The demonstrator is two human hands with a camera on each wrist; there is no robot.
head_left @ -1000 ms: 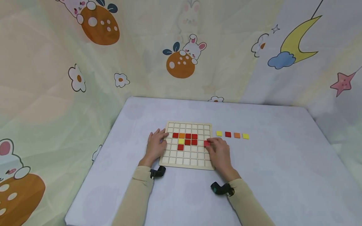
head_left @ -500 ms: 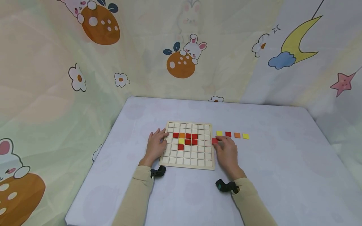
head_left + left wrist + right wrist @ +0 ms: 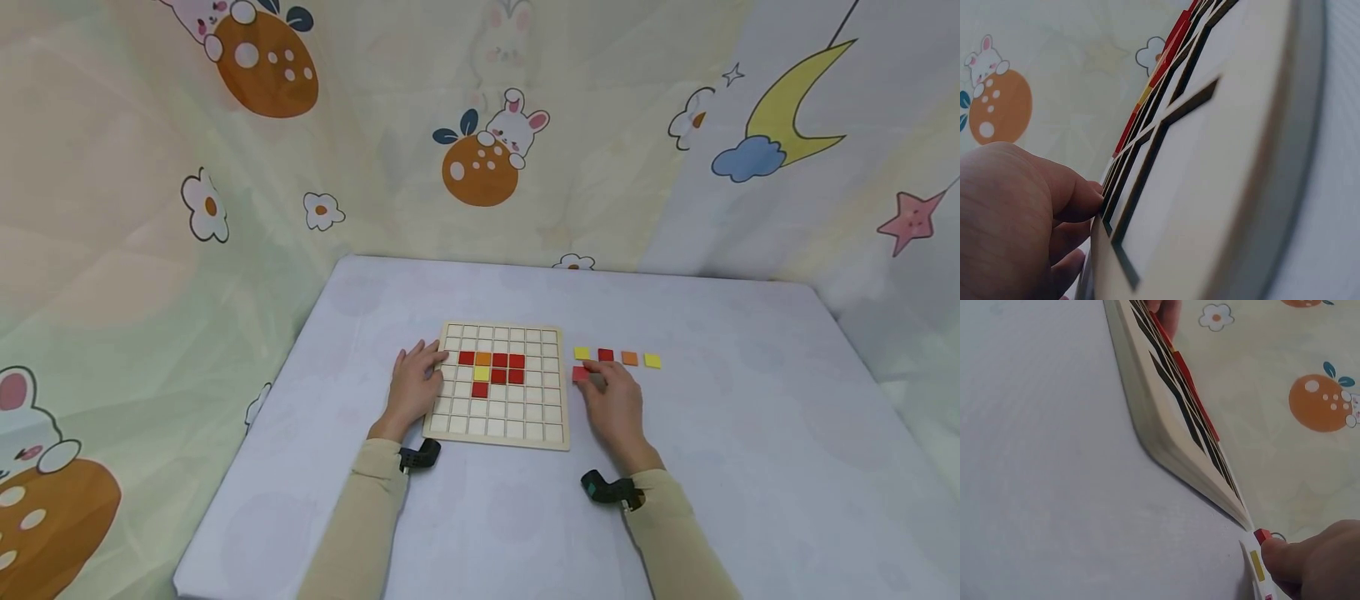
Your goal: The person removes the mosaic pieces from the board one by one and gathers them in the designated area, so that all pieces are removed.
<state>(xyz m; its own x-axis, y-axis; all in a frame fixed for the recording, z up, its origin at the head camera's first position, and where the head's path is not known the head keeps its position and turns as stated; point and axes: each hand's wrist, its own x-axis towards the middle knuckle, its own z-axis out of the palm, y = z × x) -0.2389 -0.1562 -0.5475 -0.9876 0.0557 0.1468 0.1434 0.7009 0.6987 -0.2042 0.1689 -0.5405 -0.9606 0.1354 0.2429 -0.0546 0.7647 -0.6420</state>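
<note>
A light wooden grid board [image 3: 495,421] lies on the table with several red tiles [image 3: 507,368], an orange tile [image 3: 483,359] and a yellow tile [image 3: 482,374] set in its squares. My left hand [image 3: 412,387] rests at the board's left edge, its thumb and fingers on the rim in the left wrist view. Just off the board's right edge, my right hand [image 3: 617,408] pinches a red tile [image 3: 580,374] between thumb and fingertips. In the right wrist view this red tile [image 3: 1262,535] sticks out past the thumb.
Behind the right hand, a row of loose tiles lies on the table: yellow [image 3: 581,353], red [image 3: 605,355], orange [image 3: 629,358] and another yellow one [image 3: 652,361]. A printed cloth backdrop [image 3: 600,208] rises behind the white table [image 3: 750,417].
My right hand has moved right with the red tile, from over the board's right side to beyond its edge. The left hand and the tiles on the board stay put.
</note>
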